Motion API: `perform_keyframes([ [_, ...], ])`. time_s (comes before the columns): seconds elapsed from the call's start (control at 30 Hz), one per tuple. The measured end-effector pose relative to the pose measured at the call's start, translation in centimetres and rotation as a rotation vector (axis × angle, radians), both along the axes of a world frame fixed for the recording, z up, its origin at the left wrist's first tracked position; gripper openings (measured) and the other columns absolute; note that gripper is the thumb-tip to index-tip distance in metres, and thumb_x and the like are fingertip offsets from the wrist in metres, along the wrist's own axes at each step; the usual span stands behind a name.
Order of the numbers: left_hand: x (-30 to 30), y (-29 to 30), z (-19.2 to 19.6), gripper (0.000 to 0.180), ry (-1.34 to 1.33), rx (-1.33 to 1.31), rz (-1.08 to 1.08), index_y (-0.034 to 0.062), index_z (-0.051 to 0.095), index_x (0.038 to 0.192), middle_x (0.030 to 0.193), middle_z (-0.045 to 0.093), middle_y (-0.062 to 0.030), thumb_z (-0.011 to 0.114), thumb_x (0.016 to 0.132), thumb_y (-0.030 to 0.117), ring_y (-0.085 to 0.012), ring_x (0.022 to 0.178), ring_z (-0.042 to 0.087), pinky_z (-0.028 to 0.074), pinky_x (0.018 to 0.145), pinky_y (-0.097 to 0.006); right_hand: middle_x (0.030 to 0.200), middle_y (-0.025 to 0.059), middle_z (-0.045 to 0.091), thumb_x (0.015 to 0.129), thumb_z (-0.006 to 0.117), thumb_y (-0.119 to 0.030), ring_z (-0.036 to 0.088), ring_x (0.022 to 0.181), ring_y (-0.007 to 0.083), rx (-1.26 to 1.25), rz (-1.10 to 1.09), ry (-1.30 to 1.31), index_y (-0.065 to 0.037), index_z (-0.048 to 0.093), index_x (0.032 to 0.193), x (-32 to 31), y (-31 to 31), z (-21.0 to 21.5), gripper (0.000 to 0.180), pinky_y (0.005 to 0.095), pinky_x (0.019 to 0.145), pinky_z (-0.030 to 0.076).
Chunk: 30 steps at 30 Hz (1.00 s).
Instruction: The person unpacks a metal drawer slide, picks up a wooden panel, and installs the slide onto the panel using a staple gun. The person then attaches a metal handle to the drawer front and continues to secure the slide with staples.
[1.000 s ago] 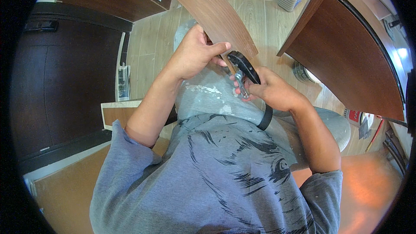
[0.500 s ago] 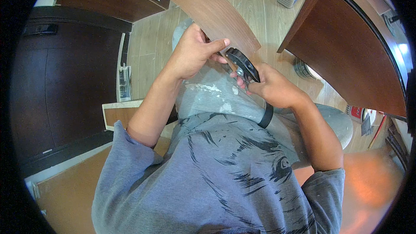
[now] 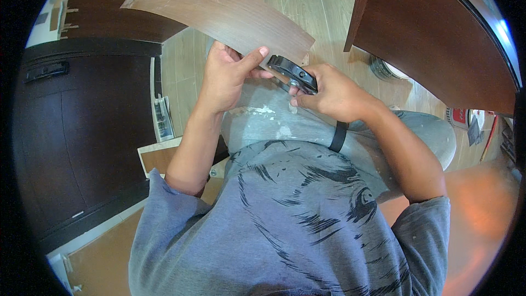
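Left hand [image 3: 227, 77] pinches the near end of a wood-grain laminate strip [image 3: 219, 13], thumb on top, strip arcing up and away over the floor. Right hand [image 3: 329, 93] is closed around a black hand tool [image 3: 293, 73] set at the strip's end edge. Trimming looks barely begun; the strip's length looks untouched. Tool's working end hidden by fingers; exact tool type unclear.

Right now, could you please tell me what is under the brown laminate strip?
Under the brown laminate strip lie the wood-look floor and dark cabinet panel. The left hand pinches its near end; the fingers beneath are covered.
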<state>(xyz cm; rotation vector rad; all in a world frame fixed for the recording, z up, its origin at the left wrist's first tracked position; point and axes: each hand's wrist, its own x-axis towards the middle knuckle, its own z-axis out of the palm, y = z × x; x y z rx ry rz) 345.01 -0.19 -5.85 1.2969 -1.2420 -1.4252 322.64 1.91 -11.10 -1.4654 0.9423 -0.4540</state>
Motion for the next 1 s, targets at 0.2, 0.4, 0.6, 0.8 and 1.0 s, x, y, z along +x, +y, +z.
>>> perform_keyframes([
  [0.2,-0.3,0.1,0.0,0.036,0.007,-0.037,-0.004,-0.0035,0.052,0.126,0.114,0.069,-0.0142,0.072,0.097,0.004,-0.0182,0.095,0.073,0.068,0.066,-0.028,0.088,0.0067,0.071,0.089,0.079,-0.015,0.063,0.081,0.014,0.02,0.046,0.086,0.0,0.069,0.102,-0.4,-0.3,0.6,0.022,0.0322,0.077,0.05],
  [0.4,-0.5,0.1,0.2,0.035,0.013,-0.033,-0.004,-0.0039,0.053,0.125,0.113,0.07,-0.0146,0.072,0.097,0.003,-0.0191,0.094,0.073,0.068,0.066,-0.029,0.071,0.0202,0.065,0.089,0.073,-0.023,0.062,0.066,0.0292,-0.008,0.013,0.088,0.004,0.07,0.096,-0.4,-0.2,1.5,0.028,0.0441,0.069,0.05],
  [0.6,-0.8,0.4,0.0,0.031,0.026,-0.04,0.019,-0.0045,0.054,0.123,0.111,0.07,-0.0148,0.07,0.098,0.003,-0.0194,0.092,0.074,0.068,0.066,-0.03,0.072,0.0192,0.066,0.087,0.075,-0.024,0.063,0.067,0.0298,-0.037,0.014,0.122,0.003,0.07,0.094,-0.5,-0.3,1.0,0.028,0.0445,0.069,0.05],
  [0.8,-0.7,0.5,-0.1,0.028,0.043,-0.009,0.019,-0.0051,0.056,0.122,0.111,0.07,-0.0148,0.07,0.098,0.002,-0.0192,0.092,0.074,0.068,0.066,-0.03,0.073,0.0189,0.067,0.081,0.086,-0.034,0.065,0.069,0.0298,-0.045,0.01,0.131,0.003,0.071,0.093,-0.2,-0.4,0.5,0.041,0.0443,0.07,0.051],
  [1.0,-0.8,0.8,-0.3,0.029,0.056,0.024,0.044,-0.0052,0.057,0.123,0.111,0.07,-0.014,0.07,0.098,0.003,-0.0179,0.092,0.073,0.068,0.066,-0.029,0.074,0.0191,0.069,0.08,0.088,-0.037,0.067,0.07,0.0302,-0.035,0.016,0.148,0.005,0.073,0.094,-0.3,-0.4,1.0,0.046,0.0429,0.072,0.053],
])
